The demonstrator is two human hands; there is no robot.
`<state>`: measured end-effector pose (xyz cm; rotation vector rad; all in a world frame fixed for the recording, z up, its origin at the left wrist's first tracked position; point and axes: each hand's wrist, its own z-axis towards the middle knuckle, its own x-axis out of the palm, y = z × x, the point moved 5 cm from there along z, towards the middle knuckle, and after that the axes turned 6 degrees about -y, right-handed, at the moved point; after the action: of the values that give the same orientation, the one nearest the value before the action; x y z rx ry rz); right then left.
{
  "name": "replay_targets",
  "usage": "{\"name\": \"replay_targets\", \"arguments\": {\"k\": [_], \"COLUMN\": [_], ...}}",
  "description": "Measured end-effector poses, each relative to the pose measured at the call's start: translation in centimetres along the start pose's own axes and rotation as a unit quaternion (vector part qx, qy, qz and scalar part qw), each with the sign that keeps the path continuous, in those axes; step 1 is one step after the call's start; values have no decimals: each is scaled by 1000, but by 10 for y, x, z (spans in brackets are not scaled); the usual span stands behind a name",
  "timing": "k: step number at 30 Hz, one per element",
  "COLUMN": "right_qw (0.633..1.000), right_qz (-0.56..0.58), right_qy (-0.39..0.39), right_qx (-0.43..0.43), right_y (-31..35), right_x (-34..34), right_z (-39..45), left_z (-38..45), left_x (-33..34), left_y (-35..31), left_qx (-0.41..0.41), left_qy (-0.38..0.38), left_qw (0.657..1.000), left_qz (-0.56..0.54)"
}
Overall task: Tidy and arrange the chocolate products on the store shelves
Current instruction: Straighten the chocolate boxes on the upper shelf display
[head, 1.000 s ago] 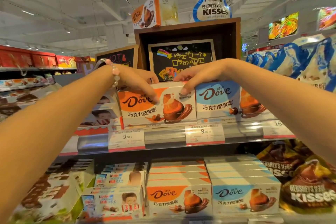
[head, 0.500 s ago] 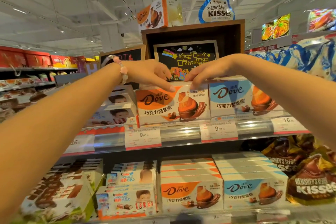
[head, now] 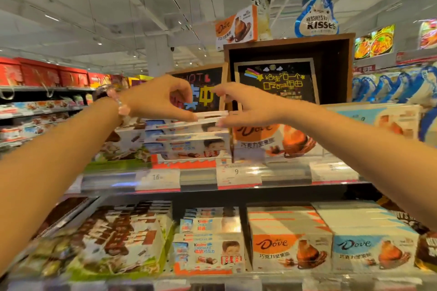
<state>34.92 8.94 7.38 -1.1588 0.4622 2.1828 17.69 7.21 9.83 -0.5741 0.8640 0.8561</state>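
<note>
On the upper shelf [head: 201,178] a stack of white Kinder chocolate boxes [head: 189,142] stands left of the orange Dove boxes [head: 272,137]. My left hand [head: 160,99] pinches the left end of the top Kinder box [head: 210,116], thumb below and fingers curled above. My right hand [head: 243,106] pinches its right end. The box is flat and slightly blurred. A beaded bracelet sits on my left wrist.
Blue Dove boxes [head: 378,118] lie further right on the upper shelf. The lower shelf holds brown-and-white boxes [head: 123,236], Kinder boxes [head: 208,250], orange Dove [head: 288,245] and blue Dove [head: 373,248]. A dark display crate [head: 288,64] with chalkboard signs stands behind. Hershey's Kisses bags [head: 390,85] hang right.
Both hands left the orange Dove box and moved left to the Kinder stack, now pinching its top box. The camera view swung left as well.
</note>
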Motion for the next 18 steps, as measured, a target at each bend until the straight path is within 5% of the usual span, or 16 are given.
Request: {"name": "replay_targets", "arguments": {"k": [7, 13, 18], "right_qw": [982, 990, 994], "right_qz": [-186, -139, -73], "right_qy": [29, 26, 72], "right_qx": [-30, 2, 44], "right_y": [28, 30, 16], "right_x": [43, 40, 39], "right_z": [14, 16, 30], "left_z": [-45, -43, -35], "left_x": [12, 28, 26], "left_y": [44, 61, 69], "left_qx": [16, 51, 45], "left_qy": [23, 31, 43], "left_qw": [995, 988, 997], "left_qz": [99, 143, 46]}}
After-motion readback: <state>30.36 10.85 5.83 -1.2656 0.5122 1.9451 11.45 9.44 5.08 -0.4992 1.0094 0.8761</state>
